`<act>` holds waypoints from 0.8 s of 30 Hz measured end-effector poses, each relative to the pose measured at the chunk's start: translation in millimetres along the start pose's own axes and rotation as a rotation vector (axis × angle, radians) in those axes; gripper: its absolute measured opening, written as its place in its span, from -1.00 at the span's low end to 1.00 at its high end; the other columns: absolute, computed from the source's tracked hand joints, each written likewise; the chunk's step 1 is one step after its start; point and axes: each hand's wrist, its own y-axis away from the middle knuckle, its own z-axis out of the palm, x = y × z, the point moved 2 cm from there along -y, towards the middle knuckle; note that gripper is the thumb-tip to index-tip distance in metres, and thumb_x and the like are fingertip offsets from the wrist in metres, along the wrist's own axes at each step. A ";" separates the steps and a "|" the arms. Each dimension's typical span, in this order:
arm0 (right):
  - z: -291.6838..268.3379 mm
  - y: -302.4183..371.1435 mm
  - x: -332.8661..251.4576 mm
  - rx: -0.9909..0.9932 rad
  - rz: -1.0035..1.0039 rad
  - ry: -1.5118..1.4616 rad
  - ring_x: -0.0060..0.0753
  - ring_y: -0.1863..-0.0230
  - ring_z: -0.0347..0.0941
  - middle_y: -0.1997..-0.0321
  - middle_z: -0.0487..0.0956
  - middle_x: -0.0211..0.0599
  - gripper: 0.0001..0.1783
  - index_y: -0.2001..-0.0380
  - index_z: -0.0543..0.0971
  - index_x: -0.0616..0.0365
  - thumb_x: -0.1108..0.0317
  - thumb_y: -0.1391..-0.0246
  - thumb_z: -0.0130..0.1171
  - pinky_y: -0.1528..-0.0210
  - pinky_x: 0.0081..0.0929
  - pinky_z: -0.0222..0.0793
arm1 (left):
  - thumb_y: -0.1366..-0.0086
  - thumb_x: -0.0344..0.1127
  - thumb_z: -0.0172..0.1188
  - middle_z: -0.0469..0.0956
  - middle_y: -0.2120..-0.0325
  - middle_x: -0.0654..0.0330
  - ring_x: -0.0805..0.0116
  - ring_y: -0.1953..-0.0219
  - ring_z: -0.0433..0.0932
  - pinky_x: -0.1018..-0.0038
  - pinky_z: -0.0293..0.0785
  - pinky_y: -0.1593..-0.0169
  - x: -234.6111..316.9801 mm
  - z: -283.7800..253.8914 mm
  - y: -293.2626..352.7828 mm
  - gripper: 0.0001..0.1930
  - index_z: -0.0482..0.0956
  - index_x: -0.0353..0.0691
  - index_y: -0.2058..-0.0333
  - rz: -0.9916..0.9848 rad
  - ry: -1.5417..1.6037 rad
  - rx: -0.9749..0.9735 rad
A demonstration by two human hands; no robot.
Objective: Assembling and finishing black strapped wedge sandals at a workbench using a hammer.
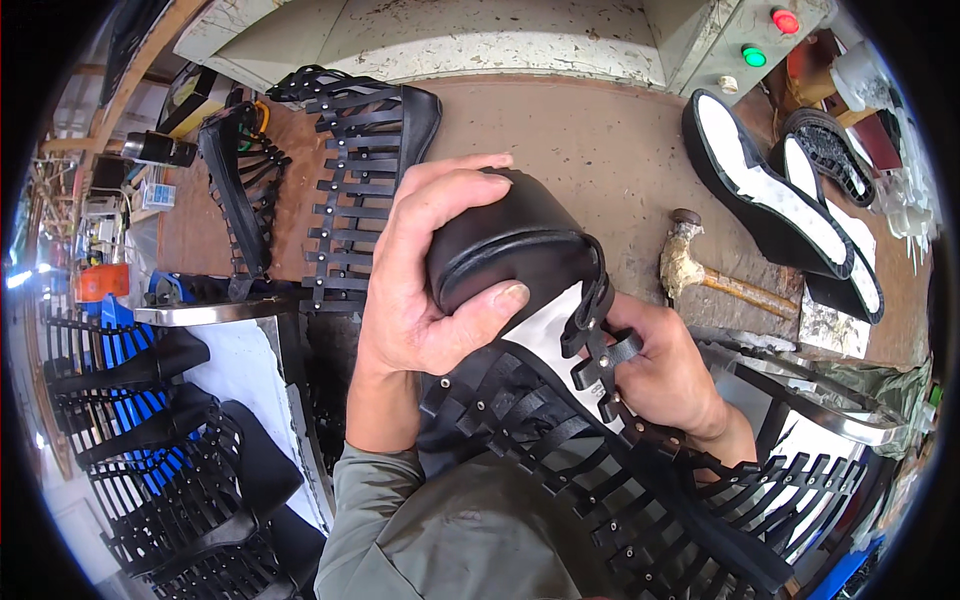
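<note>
A tall black strappy sandal [545, 262] with a thick wedge heel is held over my lap, its heel end pointing up and away. My left hand [405, 265] wraps round the heel, thumb on the near side and fingers over the far side. My right hand [665, 370] is closed at the sandal's right side, by the looped straps next to the white insole [550, 335]; some fingers are hidden behind them. The long caged shaft of studded straps [640, 500] hangs down to the lower right across my legs.
On the brown bench [560, 140] lie a hammer [740, 287], black wedge soles [765, 195] with white tops at right, and two strappy sandals [350, 195] at left. More black sandals [220, 500] crowd the lower left. A pale metal housing [490, 40] carries red and green buttons.
</note>
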 end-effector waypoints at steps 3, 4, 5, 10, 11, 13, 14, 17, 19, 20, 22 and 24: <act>-2.1 -2.5 -9.9 -0.014 0.060 0.000 -0.48 0.55 0.32 0.59 0.43 -0.08 -0.86 0.43 0.43 0.33 0.66 0.16 0.07 0.42 -0.45 0.33 | 0.06 -0.27 0.36 0.42 0.01 -0.17 0.04 -0.03 0.42 0.27 0.32 -0.10 -0.7 1.8 0.1 -0.37 0.40 -0.35 -0.01 -0.013 0.033 0.015; -3.0 -3.0 -12.5 -0.030 0.089 0.028 -0.44 0.56 0.33 0.59 0.44 -0.06 -0.87 0.44 0.43 0.33 0.65 0.15 0.07 0.44 -0.44 0.32 | 0.06 -0.27 0.35 0.42 0.00 -0.16 0.04 -0.02 0.42 0.27 0.32 -0.10 -0.4 2.5 -0.5 -0.37 0.40 -0.35 -0.02 -0.019 0.042 0.017; -3.1 -4.0 -13.5 -0.036 0.088 0.027 -0.44 0.56 0.33 0.59 0.44 -0.06 -0.87 0.44 0.43 0.33 0.65 0.15 0.07 0.44 -0.44 0.32 | 0.06 -0.27 0.35 0.42 0.00 -0.16 0.04 -0.02 0.42 0.27 0.32 -0.10 0.4 1.7 -1.4 -0.37 0.40 -0.35 -0.02 -0.022 0.037 0.020; -2.7 -4.7 -16.0 -0.024 0.081 0.120 -0.43 0.59 0.30 0.61 0.43 -0.03 -0.93 0.49 0.40 0.34 0.63 0.08 0.08 0.48 -0.39 0.28 | 0.06 -0.27 0.32 0.42 0.00 -0.11 0.03 -0.01 0.43 0.29 0.36 -0.08 4.6 -2.5 -6.0 -0.37 0.40 -0.32 -0.04 0.030 -0.067 -0.060; -3.9 -4.0 -16.5 -0.009 0.095 0.155 -0.45 0.59 0.29 0.61 0.43 -0.04 -0.93 0.50 0.40 0.34 0.63 0.08 0.07 0.47 -0.39 0.28 | 0.06 -0.27 0.32 0.42 0.01 -0.11 0.01 -0.01 0.43 0.30 0.37 -0.06 4.7 -1.0 -7.4 -0.37 0.40 -0.32 -0.04 0.054 -0.077 -0.085; -2.5 -4.4 -17.5 -0.015 0.090 0.139 -0.48 0.56 0.29 0.61 0.42 -0.05 -0.93 0.49 0.40 0.35 0.66 0.11 0.05 0.46 -0.40 0.29 | 0.05 -0.26 0.31 0.42 0.02 -0.11 -0.01 -0.01 0.44 0.31 0.40 -0.04 6.9 -2.7 -7.6 -0.37 0.40 -0.31 -0.05 0.068 -0.088 -0.081; -4.1 -4.2 -16.7 0.002 0.083 0.141 -0.48 0.55 0.30 0.61 0.42 -0.05 -0.92 0.48 0.40 0.36 0.68 0.13 0.04 0.44 -0.41 0.30 | 0.05 -0.25 0.32 0.42 0.02 -0.11 -0.01 -0.01 0.44 0.31 0.40 -0.03 6.4 -1.5 -9.1 -0.36 0.39 -0.31 -0.05 0.063 -0.087 -0.093; -5.8 -5.2 -15.5 0.015 0.080 0.143 -0.49 0.51 0.30 0.59 0.42 -0.04 -0.90 0.48 0.39 0.38 0.70 0.15 0.01 0.41 -0.43 0.32 | 0.04 -0.27 0.34 0.42 0.02 -0.12 -0.03 0.00 0.45 0.31 0.40 -0.04 8.5 1.2 -9.6 -0.35 0.39 -0.32 -0.07 0.022 -0.058 -0.090; -6.2 -5.4 -12.8 0.021 0.104 0.127 -0.51 0.49 0.32 0.57 0.44 -0.04 -0.87 0.46 0.41 0.38 0.71 0.18 0.00 0.38 -0.44 0.33 | 0.01 -0.23 0.32 0.38 -0.04 -0.19 0.08 -0.08 0.39 0.28 0.28 -0.17 9.6 1.0 -9.3 -0.31 0.32 -0.39 -0.09 -0.022 -0.061 -0.118; -5.9 -5.4 -12.4 0.021 0.103 0.125 -0.51 0.49 0.32 0.57 0.44 -0.04 -0.87 0.46 0.41 0.38 0.71 0.18 0.00 0.38 -0.44 0.33 | 0.01 -0.23 0.32 0.38 -0.04 -0.19 0.08 -0.08 0.39 0.28 0.28 -0.17 8.9 -0.2 -7.9 -0.31 0.32 -0.39 -0.09 -0.023 -0.063 -0.120; -5.2 -4.5 -11.7 0.007 0.112 0.145 -0.45 0.49 0.37 0.55 0.46 -0.03 -0.82 0.44 0.42 0.38 0.71 0.23 -0.02 0.37 -0.43 0.35 | -0.01 -0.21 0.33 0.39 -0.07 -0.20 0.12 -0.08 0.42 0.32 0.31 -0.16 6.2 -2.2 -5.6 -0.30 0.33 -0.42 -0.11 0.009 -0.038 -0.108; -3.9 -2.8 -11.9 0.013 0.090 0.130 -0.38 0.49 0.40 0.54 0.47 -0.01 -0.81 0.43 0.43 0.37 0.71 0.24 -0.02 0.37 -0.42 0.35 | -0.03 -0.25 0.34 0.42 -0.04 -0.15 0.11 -0.05 0.44 0.32 0.33 -0.13 13.0 -0.2 -4.8 -0.36 0.38 -0.42 -0.08 -0.052 0.036 -0.050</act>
